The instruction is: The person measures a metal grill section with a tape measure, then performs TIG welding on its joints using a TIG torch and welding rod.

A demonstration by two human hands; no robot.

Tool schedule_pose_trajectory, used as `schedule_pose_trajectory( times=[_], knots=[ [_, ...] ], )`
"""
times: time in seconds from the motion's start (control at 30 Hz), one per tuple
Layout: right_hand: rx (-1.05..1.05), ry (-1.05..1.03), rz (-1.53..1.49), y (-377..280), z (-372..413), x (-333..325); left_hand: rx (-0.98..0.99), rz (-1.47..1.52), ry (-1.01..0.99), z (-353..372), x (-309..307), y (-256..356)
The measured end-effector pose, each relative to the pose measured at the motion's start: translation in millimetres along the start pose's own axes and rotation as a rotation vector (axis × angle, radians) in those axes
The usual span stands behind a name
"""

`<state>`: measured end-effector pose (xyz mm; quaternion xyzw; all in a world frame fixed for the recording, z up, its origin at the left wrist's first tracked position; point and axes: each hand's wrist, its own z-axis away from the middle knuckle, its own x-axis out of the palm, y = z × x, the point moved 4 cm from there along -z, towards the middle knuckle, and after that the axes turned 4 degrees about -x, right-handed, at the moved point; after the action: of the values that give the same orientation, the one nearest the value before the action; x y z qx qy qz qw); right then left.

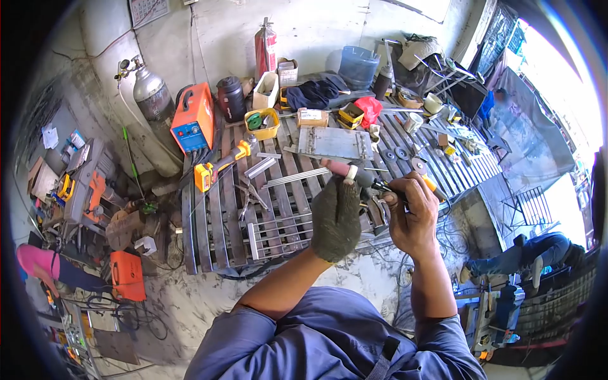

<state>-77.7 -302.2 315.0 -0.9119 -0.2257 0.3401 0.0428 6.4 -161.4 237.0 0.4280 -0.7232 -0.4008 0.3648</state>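
Note:
In front of my chest, my left hand (pixel 337 218), in a dark worn glove, is closed around a TIG welding torch (pixel 363 178). The torch has a pinkish nozzle pointing left, a white ring and a black body. My bare right hand (pixel 415 212) pinches the black rear end of the torch at its right side. Its fingers hide part of that end. Below and behind the hands is a slatted metal table (pixel 218 237). A light metal frame of parallel bars (pixel 278 233) lies near its front edge, beside my left hand.
An orange welding machine (pixel 193 119) and a yellow cordless grinder (pixel 218 166) are at the table's left. A flat metal plate (pixel 335 143), a yellow bin (pixel 263 125) and grinding discs (pixel 395 154) lie farther back. A gas cylinder (pixel 152 95) stands left. Other people are at both sides.

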Motion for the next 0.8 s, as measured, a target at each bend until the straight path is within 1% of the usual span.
schedule_pose_trajectory(
  times=[0.03, 0.13, 0.17, 0.27, 0.33, 0.43, 0.47, 0.53, 0.57, 0.73, 0.77, 0.8],
  knots=[
    [-0.007, 0.001, 0.047, -1, 1, 0, -0.042, 0.162, 0.039, -1, 3, 6],
    [-0.016, 0.073, 0.044, -2, 1, -3, -0.147, 0.481, 0.158, -4, -4, 2],
    [0.036, 0.070, 0.015, 0, 4, -2, -0.110, 0.447, 0.192, -6, -10, -2],
    [0.016, 0.063, 0.005, -1, 6, -2, -0.035, 0.360, 0.261, -6, -19, -7],
    [0.037, 0.051, -0.045, -2, 6, -2, 0.083, 0.255, 0.279, -5, -20, 3],
    [0.107, 0.027, -0.135, -6, 6, -2, 0.079, 0.347, 0.303, -1, -22, -7],
    [0.137, 0.018, -0.166, -7, 6, -2, 0.092, 0.298, 0.306, 0, -23, -6],
    [0.113, 0.041, -0.142, -9, 6, -2, 0.117, 0.200, 0.311, 1, -25, 4],
    [0.101, 0.053, -0.130, -10, 7, -1, 0.112, 0.219, 0.302, 2, -25, 6],
    [-0.143, 0.218, 0.127, -16, 12, 3, 0.122, 0.273, 0.289, 1, -19, 12],
    [-0.192, 0.245, 0.191, -18, 14, 4, 0.063, 0.337, 0.280, 1, -20, 10],
    [-0.171, 0.252, 0.172, -17, 17, 6, 0.004, 0.401, 0.271, 0, -20, 8]
  ],
)
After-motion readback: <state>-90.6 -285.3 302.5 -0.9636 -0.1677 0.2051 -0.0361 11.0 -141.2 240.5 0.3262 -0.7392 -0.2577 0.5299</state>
